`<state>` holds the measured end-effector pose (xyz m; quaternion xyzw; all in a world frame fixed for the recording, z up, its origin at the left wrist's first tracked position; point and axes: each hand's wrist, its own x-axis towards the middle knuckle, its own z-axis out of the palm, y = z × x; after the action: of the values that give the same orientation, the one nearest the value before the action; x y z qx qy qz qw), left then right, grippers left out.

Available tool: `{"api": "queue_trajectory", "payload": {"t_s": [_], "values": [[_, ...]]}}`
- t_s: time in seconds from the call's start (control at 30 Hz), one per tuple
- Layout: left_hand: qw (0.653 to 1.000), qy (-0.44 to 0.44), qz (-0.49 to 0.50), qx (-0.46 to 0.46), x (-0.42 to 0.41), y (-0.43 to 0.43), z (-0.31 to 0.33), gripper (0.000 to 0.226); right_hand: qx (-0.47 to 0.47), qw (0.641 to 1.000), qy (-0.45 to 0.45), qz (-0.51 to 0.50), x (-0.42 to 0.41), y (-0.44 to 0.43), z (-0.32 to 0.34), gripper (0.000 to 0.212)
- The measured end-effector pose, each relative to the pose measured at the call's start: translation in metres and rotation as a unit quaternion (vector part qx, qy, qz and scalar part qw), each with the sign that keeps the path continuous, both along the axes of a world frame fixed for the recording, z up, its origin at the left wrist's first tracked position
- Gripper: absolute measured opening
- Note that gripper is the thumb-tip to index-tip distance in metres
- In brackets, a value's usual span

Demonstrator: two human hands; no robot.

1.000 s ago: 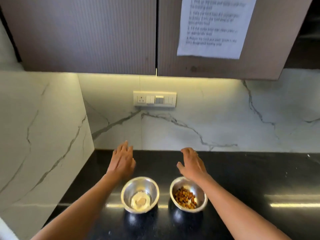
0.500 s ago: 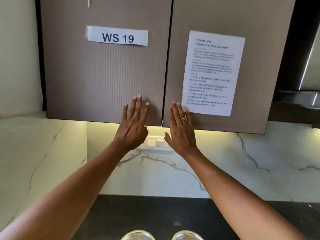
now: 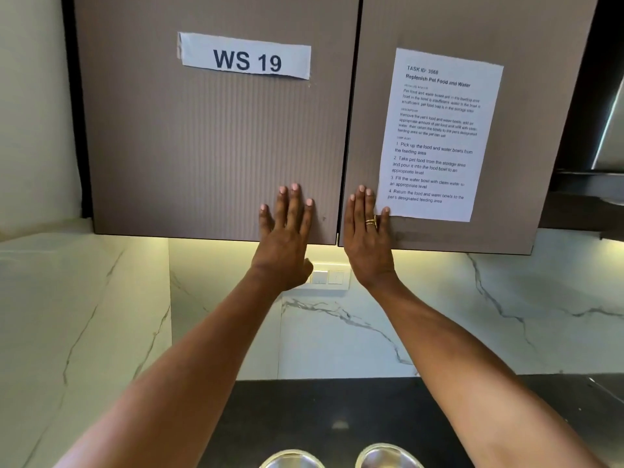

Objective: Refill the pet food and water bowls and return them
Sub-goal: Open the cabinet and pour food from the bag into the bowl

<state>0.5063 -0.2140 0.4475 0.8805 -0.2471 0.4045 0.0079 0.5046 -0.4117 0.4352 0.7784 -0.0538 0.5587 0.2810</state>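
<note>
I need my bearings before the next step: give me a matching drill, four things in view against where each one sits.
Things:
1. left hand
2. right hand
3. WS 19 label
4. metal bowls

Places:
A. bottom edge of the view, on the dark counter
B. high on the left cabinet door
C. low on the right cabinet door, by the task sheet
D. low on the left cabinet door

Pairs: 1-D, 2-C, 3-B, 4-A

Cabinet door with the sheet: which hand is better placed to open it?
Right hand, probably: it lies on that door beside the centre gap; the left hand rests on the other door.
</note>
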Motion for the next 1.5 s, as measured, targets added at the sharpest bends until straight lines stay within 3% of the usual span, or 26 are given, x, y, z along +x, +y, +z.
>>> {"api": "queue_trajectory", "payload": {"t_s": [0.23,0.33,0.43,0.5,0.6,0.67,0.8,0.93,1.07,1.2,1.37,1.5], "values": [[0.999,0.040,0.008,0.018,-0.011,0.003,0.010,0.105,-0.001,0.996,-0.071,0.049,-0.039,0.008,-0.002,0.048],[0.995,0.095,0.010,0.017,-0.023,0.003,0.015,0.102,-0.004,0.995,-0.076,0.060,-0.068,0.004,-0.007,0.059],[0.984,0.173,-0.026,-0.022,-0.045,-0.004,0.017,0.095,0.016,0.993,-0.081,0.086,-0.104,-0.001,-0.010,0.063],[0.968,0.214,-0.086,-0.097,-0.063,-0.018,0.017,0.082,0.030,0.989,-0.081,0.121,-0.129,-0.006,-0.011,0.063],[0.889,0.287,-0.203,-0.292,-0.106,-0.054,0.019,0.058,0.057,0.975,-0.080,0.200,-0.174,-0.020,-0.013,0.061],[0.826,0.335,-0.266,-0.366,-0.138,-0.080,0.022,0.046,0.073,0.962,-0.081,0.252,-0.206,-0.032,-0.014,0.066],[0.751,0.386,-0.355,-0.402,-0.206,-0.136,0.032,0.034,0.142,0.926,-0.066,0.344,-0.275,-0.071,-0.020,0.086],[0.707,0.429,-0.402,-0.392,-0.262,-0.192,0.034,0.045,0.193,0.907,-0.100,0.360,-0.328,-0.126,-0.036,0.087],[0.707,0.458,-0.417,-0.341,-0.301,-0.241,0.034,0.048,0.267,0.855,-0.173,0.409,-0.372,-0.168,-0.036,0.060],[0.730,0.472,-0.405,-0.283,-0.328,-0.278,0.029,0.047,0.335,0.809,-0.227,0.427,-0.400,-0.207,-0.044,0.032],[0.788,0.432,-0.334,-0.284,-0.333,-0.299,0.015,0.041,0.425,0.728,-0.294,0.452,-0.415,-0.255,-0.045,0.025],[0.819,0.409,-0.272,-0.296,-0.323,-0.291,-0.002,0.038,0.454,0.688,-0.302,0.479,-0.418,-0.284,-0.044,0.020]]}}
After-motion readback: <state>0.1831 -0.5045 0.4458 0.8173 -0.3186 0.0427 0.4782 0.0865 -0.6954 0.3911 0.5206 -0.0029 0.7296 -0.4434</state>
